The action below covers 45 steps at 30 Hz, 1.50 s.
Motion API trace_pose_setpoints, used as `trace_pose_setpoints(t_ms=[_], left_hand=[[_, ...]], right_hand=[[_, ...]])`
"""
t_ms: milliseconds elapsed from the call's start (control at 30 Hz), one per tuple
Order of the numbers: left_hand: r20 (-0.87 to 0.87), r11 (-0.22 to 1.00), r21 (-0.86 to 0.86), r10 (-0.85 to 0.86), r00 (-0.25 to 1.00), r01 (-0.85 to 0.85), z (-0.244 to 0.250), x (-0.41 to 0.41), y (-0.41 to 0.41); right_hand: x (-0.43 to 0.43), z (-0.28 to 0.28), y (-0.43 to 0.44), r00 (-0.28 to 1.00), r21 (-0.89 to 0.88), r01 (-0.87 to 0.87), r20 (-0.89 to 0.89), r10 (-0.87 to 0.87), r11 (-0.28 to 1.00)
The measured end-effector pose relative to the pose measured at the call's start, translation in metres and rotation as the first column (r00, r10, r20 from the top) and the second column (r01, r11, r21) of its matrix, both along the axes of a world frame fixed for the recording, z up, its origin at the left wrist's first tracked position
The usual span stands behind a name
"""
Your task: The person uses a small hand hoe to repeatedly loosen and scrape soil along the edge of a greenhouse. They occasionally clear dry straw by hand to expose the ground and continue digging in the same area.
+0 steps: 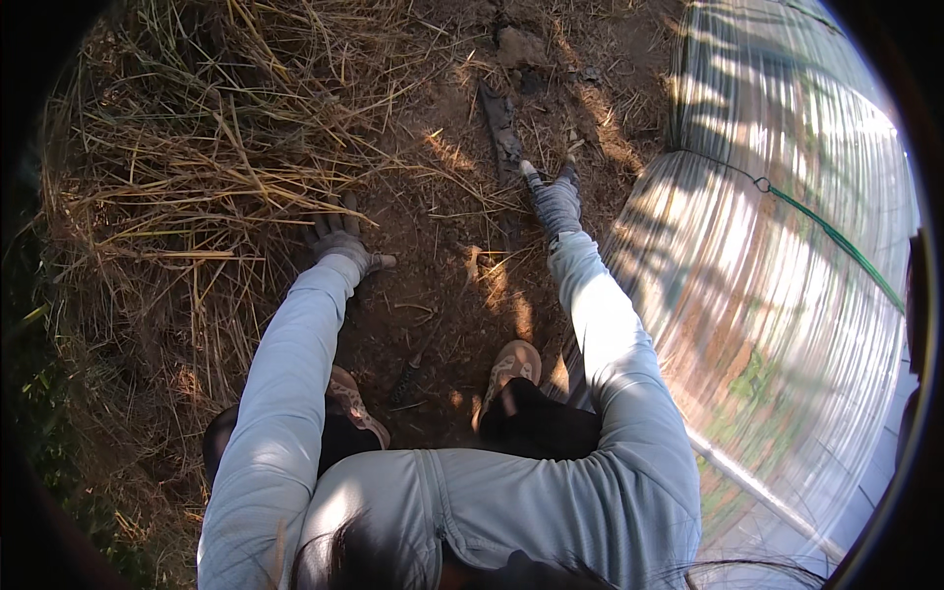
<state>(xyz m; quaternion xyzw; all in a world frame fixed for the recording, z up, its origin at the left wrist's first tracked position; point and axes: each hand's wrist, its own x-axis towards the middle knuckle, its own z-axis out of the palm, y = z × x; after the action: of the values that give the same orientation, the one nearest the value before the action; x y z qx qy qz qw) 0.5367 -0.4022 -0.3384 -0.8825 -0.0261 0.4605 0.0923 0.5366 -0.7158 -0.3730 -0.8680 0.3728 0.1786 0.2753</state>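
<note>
My left hand (pixel 341 237), in a grey glove with a bare thumb tip, lies spread at the edge of a heap of dry straw (pixel 221 169); the fingers point away from me and touch the stalks. Over the bare soil (pixel 420 243) at the right is my right hand (pixel 554 193), gloved likewise, thumb and a finger apart with nothing seen between them. Just beyond its thumb, a dark, flat strip (pixel 499 122) lies on the ground; its material I cannot tell. Between my feet rests a dark, slender object (pixel 405 380), too shaded to name.
Clear plastic sheeting (pixel 737 243) of a tunnel or greenhouse curves up along the right, with a green cord (pixel 841 240) tied across it and a pale pole (pixel 763 487) lower down. My shoes (pixel 514 363) stand on the soil. Green plants (pixel 44 413) border the left.
</note>
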Motion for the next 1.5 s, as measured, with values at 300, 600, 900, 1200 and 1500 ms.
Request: trace_pose_setpoints(t_ms=[300, 600, 900, 1200, 1500], left_hand=[[-0.111, 0.997, -0.034, 0.059, 0.992, -0.063, -0.026, -0.002, 0.008], [-0.072, 0.998, -0.052, -0.024, 0.997, 0.02, -0.005, 0.001, 0.003], [-0.059, 0.995, -0.026, -0.099, 0.993, 0.097, 0.011, -0.003, 0.021], [-0.014, 0.996, -0.057, -0.065, 0.998, 0.064, 0.011, -0.007, 0.02], [0.006, 0.994, -0.011, -0.112, 0.994, 0.112, -0.005, -0.007, 0.022]], right_hand=[[0.013, 0.012, 0.086, 0.86, -0.208, -0.51, -0.095, 0.501, 0.835], [0.023, -0.054, -0.052, 0.894, 0.325, -0.042, 0.435, -0.11, 0.945], [0.209, 0.24, 0.052, 0.64, 0.78, -0.293, 0.59, -0.493, 0.553], [0.27, 0.394, 0.264, 0.23, 0.192, -0.957, 0.959, 0.165, 0.217], [0.203, 0.352, 0.143, 0.454, 0.16, -0.608, 0.873, 0.176, 0.777]])
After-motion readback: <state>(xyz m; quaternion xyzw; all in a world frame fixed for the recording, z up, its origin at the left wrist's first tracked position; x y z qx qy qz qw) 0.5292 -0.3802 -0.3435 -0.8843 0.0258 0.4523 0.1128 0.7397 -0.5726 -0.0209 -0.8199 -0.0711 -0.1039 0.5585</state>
